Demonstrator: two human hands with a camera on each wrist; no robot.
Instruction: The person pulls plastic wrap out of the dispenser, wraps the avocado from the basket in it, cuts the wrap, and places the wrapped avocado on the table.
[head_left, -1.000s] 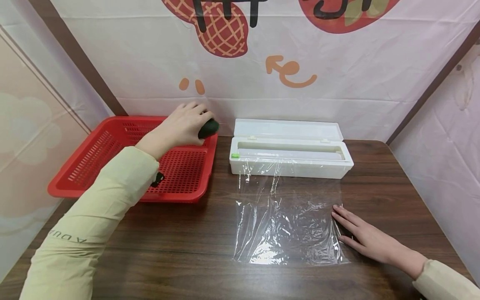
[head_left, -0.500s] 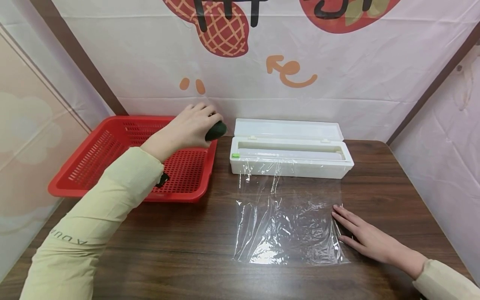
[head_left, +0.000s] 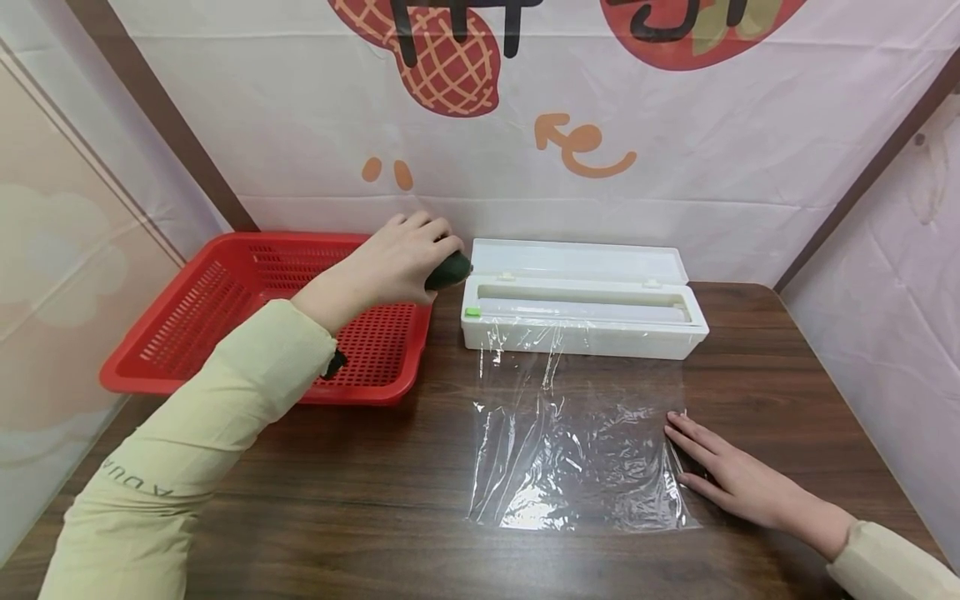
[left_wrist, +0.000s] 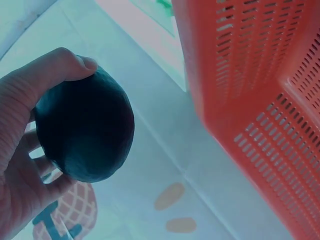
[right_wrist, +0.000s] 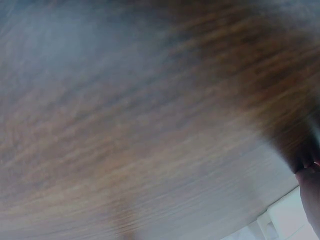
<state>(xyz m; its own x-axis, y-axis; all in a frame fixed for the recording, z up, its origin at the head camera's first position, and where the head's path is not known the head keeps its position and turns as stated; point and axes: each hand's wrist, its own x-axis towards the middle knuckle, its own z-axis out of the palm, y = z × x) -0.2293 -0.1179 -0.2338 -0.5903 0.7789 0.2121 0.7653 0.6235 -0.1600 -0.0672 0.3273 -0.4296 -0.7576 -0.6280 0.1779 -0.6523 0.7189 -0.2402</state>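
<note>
My left hand point(head_left: 401, 260) grips a dark green avocado point(head_left: 450, 271) in the air, beside the right rim of a red plastic basket point(head_left: 187, 312). Up close in the left wrist view, the avocado point(left_wrist: 87, 125) shows rounded, slightly bumpy skin, with thumb and fingers curled round it. A sheet of clear cling film point(head_left: 570, 450) lies on the table, drawn out from a white dispenser box point(head_left: 585, 340) with its lid raised. On the film's right edge rests my right hand point(head_left: 738, 475), fingers straight. The right wrist view catches mostly blurred tabletop and a bit of that hand point(right_wrist: 311, 192).
Brown wood-grain tabletop point(head_left: 360, 500) spreads in front of the basket and film. A printed cloth backdrop point(head_left: 712, 167) rises directly behind the box and basket. Fabric panels stand on both sides. On the box's left front corner sits a small green slider point(head_left: 472, 312).
My left hand has carried the avocado to the right, from over the basket's edge to near the box's left end. The right hand and the film have stayed put.
</note>
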